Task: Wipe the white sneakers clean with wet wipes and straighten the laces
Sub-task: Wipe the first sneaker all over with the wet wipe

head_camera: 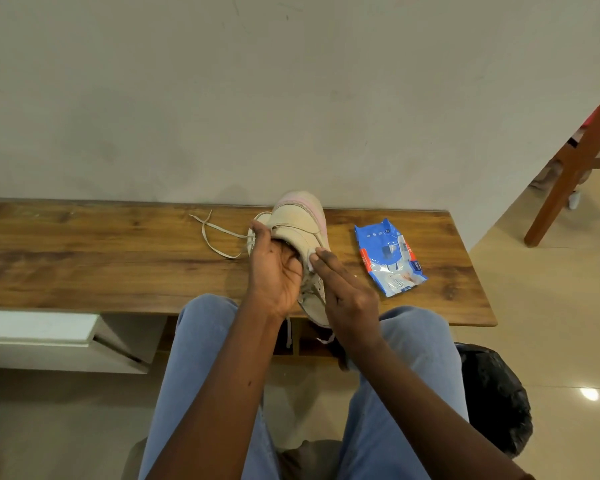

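An off-white sneaker (297,221) with a pink sole edge is held tilted above the wooden bench (101,258), near its front edge. My left hand (274,268) grips it with fingers curled into the shoe's opening. My right hand (343,289) presses a small white wet wipe (311,263) against the sneaker's side with straight fingers. A second sneaker (258,225) peeks out behind the first. Its loose lace (215,237) trails left across the bench. Other lace ends (288,332) hang below the held shoe.
A blue wet-wipe pack (388,259) lies on the bench to the right of the shoes. A wall stands right behind the bench. A wooden chair leg (565,178) rises at far right, a black bag (492,396) sits on the floor by my right knee.
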